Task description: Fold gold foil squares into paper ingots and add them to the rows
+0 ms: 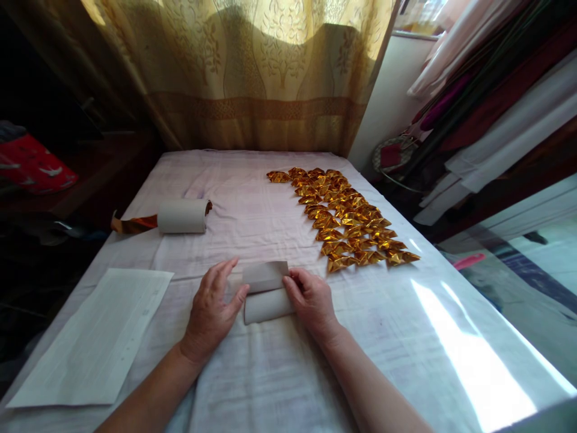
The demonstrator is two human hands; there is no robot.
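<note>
Both bare hands rest at the near table edge: left hand (211, 310) and right hand (311, 300) pinch opposite ends of a grey, partly rolled paper sheet (265, 291), its long axis running left-right between them. Beyond lie folded gold foil pieces (347, 219) right, a grey paper roll (183, 216) left, and a flat white sheet (97, 337) left; nothing intervenes.

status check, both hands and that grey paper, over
Left hand and right hand both pinching the grey paper roll on the table. Top flap lifted. Gold folded pieces lie apart, far right.
</note>
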